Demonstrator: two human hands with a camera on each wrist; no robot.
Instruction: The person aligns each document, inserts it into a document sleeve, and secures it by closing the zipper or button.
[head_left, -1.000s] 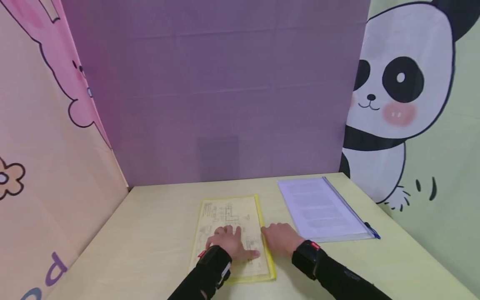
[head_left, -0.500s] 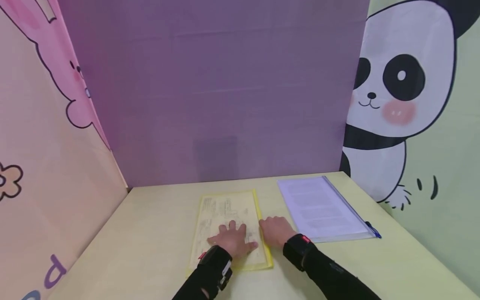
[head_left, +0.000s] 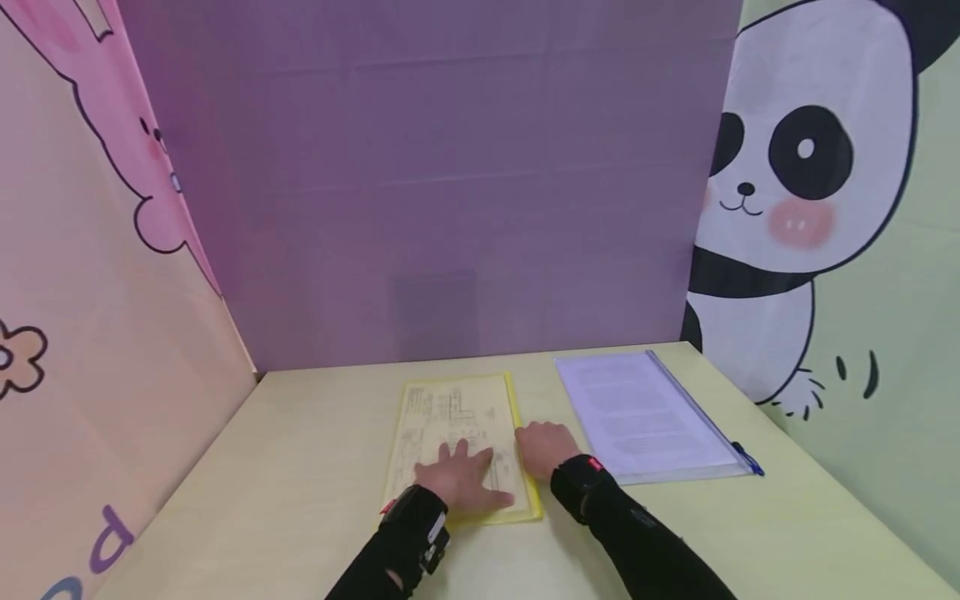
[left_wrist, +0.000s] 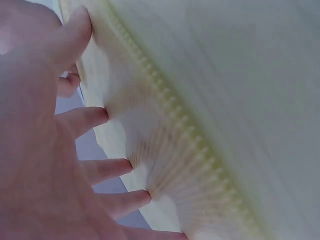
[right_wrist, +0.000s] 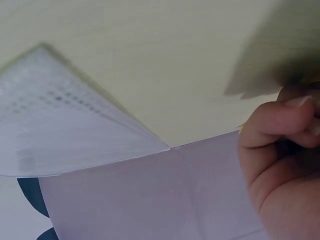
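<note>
A yellow-edged, see-through document folder (head_left: 427, 417) with a printed sheet inside lies flat on the table. My left hand (head_left: 459, 483) rests on its lower half, fingers spread. In the left wrist view the fingertips touch the cover, beside the ridged near edge (left_wrist: 172, 102). Along the folder's right side runs a thicker yellow strip (head_left: 513, 402). There my right hand (head_left: 547, 448) pinches the edge with curled fingers. Close up in the right wrist view, the right hand's thumb and fingers (right_wrist: 282, 150) fold together and hide most of what they hold.
A second clear folder (head_left: 641, 417) with printed paper lies at the back right, a blue pull (head_left: 747, 460) at its near right corner. The pale wooden table (head_left: 300, 467) meets a purple backdrop (head_left: 480, 183) behind. Cartoon-printed panels (head_left: 810, 242) flank the sides.
The yellow folder has slid forward, away from the body, with both hands moving along on it. The right hand keeps its place on the right edge; the second folder stays put.
</note>
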